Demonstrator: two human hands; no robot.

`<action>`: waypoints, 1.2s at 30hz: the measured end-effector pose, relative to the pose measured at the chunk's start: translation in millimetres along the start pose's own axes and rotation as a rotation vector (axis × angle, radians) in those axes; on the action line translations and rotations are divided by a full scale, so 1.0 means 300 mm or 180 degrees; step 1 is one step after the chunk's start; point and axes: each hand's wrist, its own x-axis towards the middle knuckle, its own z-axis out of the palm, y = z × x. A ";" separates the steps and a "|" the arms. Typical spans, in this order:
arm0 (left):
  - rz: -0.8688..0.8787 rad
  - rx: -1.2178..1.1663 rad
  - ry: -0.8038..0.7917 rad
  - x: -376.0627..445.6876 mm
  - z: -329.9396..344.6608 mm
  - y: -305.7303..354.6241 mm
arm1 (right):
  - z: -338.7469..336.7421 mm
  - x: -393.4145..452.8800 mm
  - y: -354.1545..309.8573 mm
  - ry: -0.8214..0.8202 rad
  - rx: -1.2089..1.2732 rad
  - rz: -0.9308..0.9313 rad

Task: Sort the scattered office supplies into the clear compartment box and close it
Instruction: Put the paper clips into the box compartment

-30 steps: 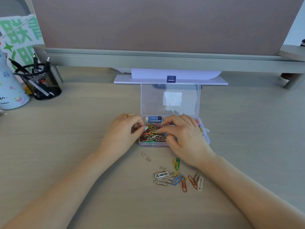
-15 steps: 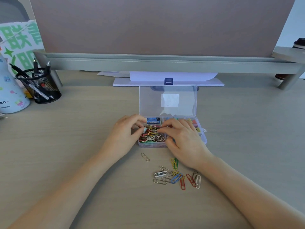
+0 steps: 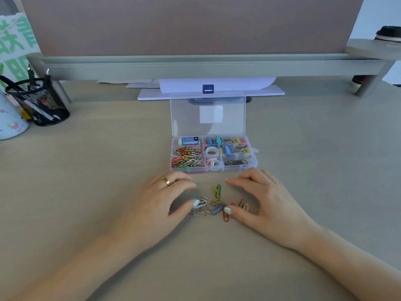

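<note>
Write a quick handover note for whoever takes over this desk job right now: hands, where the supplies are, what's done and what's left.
Left hand: open, fingers loosely curved, thumb touching the loose clips.
Right hand: open, holding nothing, thumb at the same pile.
Box: on the desk just beyond the hands, lid upright and open.
Done: paper clips fill the left compartment; eraser, tape rolls and binder clips sorted.
Left: gather the loose clips between the hands, drop them in the left compartment, shut the lid.
</note>
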 end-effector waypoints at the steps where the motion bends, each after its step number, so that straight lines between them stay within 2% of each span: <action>1: -0.0156 0.0120 -0.0202 -0.026 0.010 0.008 | -0.001 -0.006 -0.007 -0.0098 -0.0143 0.0149; 3: -0.0562 0.0340 -0.0461 -0.058 0.029 0.006 | 0.000 -0.010 -0.021 -0.0317 -0.0400 0.0321; 5: -0.0709 0.0477 -0.0587 -0.062 0.038 0.005 | 0.006 -0.009 -0.032 -0.0408 -0.0531 0.0251; 8: -0.0465 0.0429 -0.0714 -0.045 0.038 0.016 | 0.013 0.005 -0.040 -0.0530 -0.0367 0.0053; 12: -0.0245 -0.0146 -0.0747 -0.032 0.032 0.045 | 0.003 0.012 -0.040 -0.0666 0.0093 -0.0198; 16: -0.0649 0.0133 -0.0189 -0.043 0.020 0.041 | -0.043 -0.033 -0.025 -0.0418 0.0304 0.0395; 19: -0.0921 -0.0004 -0.0402 -0.050 0.012 0.058 | -0.064 -0.072 -0.026 -0.0312 0.0289 0.0659; 23: -0.0605 -0.0221 -0.0544 -0.019 0.032 0.079 | -0.048 -0.058 -0.075 -0.0416 0.0385 0.0511; 29: -0.0520 -0.0445 -0.0869 0.022 0.019 0.059 | -0.032 -0.009 -0.078 -0.0497 0.0779 0.0484; 32: -0.0494 -0.0478 -0.1079 0.042 -0.005 0.048 | -0.031 0.003 -0.096 -0.0818 0.0401 0.0472; 34: -0.0494 -0.0586 -0.1130 0.062 -0.011 0.050 | -0.022 0.023 -0.116 -0.0845 0.0155 0.0352; 36: -0.0448 -0.0685 -0.1130 0.079 -0.011 0.059 | -0.013 0.042 -0.125 -0.0782 0.0232 0.0219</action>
